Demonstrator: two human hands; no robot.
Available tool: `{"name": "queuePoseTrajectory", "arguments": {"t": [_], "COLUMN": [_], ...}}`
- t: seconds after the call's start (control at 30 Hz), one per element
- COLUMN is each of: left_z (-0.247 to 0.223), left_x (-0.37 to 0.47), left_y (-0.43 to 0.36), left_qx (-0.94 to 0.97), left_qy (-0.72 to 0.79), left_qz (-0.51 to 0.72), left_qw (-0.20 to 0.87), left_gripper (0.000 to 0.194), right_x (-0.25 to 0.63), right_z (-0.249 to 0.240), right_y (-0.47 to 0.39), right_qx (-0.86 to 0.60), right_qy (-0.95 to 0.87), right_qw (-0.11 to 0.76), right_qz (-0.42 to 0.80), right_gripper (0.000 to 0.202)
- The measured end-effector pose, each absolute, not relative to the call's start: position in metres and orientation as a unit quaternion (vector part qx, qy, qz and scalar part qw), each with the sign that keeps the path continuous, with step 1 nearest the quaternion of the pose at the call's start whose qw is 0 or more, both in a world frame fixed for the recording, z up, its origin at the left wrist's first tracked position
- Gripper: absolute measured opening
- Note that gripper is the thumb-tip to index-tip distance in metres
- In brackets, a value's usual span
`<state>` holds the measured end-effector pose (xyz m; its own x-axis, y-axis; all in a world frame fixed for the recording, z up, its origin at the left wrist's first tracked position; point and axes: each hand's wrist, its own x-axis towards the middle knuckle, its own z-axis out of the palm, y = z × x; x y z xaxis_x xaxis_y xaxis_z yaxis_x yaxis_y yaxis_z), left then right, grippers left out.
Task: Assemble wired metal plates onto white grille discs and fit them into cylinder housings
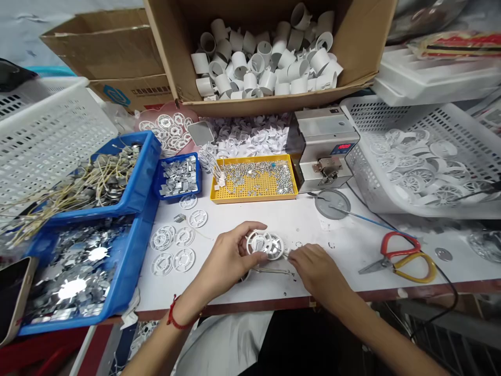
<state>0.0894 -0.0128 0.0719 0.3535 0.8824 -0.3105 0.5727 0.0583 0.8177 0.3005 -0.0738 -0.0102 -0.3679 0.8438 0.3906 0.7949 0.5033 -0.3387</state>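
Observation:
Near the front middle of the white table, my left hand (237, 253) is closed on white ring parts (259, 242), thumb in front and fingers behind. Two round pieces overlap there, and the right one shows a greyish centre. My right hand (313, 266) is closed just to their right, its fingertips pinching a thin light piece at the rings' edge that is too small to name. Below the rings, a thin pale strand (274, 271) lies between the hands. Several loose white rings (183, 260) lie on the table to the left, with a small metal piece (179, 218) among them.
A yellow tray (254, 197) of small metal parts stands beyond my hands, beside a metal machine (324, 141). Blue bins (135, 209) stand left. Scissors (395, 258) and a white basket (422, 206) are right. A cardboard box (274, 108) of white cups stands behind.

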Motion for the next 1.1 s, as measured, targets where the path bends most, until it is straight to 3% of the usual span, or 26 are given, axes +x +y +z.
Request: {"name": "queuePoseTrajectory", "arguments": {"t": [0.1,0.5,0.63,0.73,0.83,0.9,1.1], "left_z": [0.066,0.054,0.047,0.04,0.035,0.034,0.032], "left_x": [0.095,0.106,0.108,0.108,0.108,0.108,0.11], "left_y": [-0.008,0.004,0.001,-0.006,-0.016,-0.021,-0.025], "left_qx": [0.705,0.851,0.888,0.884,0.873,0.865,0.843], "left_qy": [0.519,0.396,0.371,0.385,0.426,0.451,0.478], "left_qz": [0.164,0.112,0.07,0.074,0.088,0.097,0.106], "left_qw": [0.454,0.326,0.261,0.256,0.221,0.197,0.224], "left_gripper": [0.045,0.043,0.064,0.067,0.076,0.075,0.058], "right_x": [0.304,0.309,0.315,0.315,0.305,0.293,0.27], "right_z": [-0.016,-0.02,-0.019,-0.005,0.011,0.015,0.006], "right_y": [-0.082,-0.102,-0.115,-0.116,-0.102,-0.087,-0.062], "right_qx": [-0.479,-0.558,-0.586,-0.598,-0.601,-0.597,-0.59], "right_qy": [-0.844,-0.792,-0.767,-0.748,-0.734,-0.733,-0.728], "right_qw": [0.241,0.248,0.259,0.277,0.307,0.317,0.332], "right_qz": [-0.018,0.014,0.046,0.076,0.072,0.072,0.104], "right_gripper": [0.025,0.015,0.014,0.005,0.043,0.057,0.046]}}
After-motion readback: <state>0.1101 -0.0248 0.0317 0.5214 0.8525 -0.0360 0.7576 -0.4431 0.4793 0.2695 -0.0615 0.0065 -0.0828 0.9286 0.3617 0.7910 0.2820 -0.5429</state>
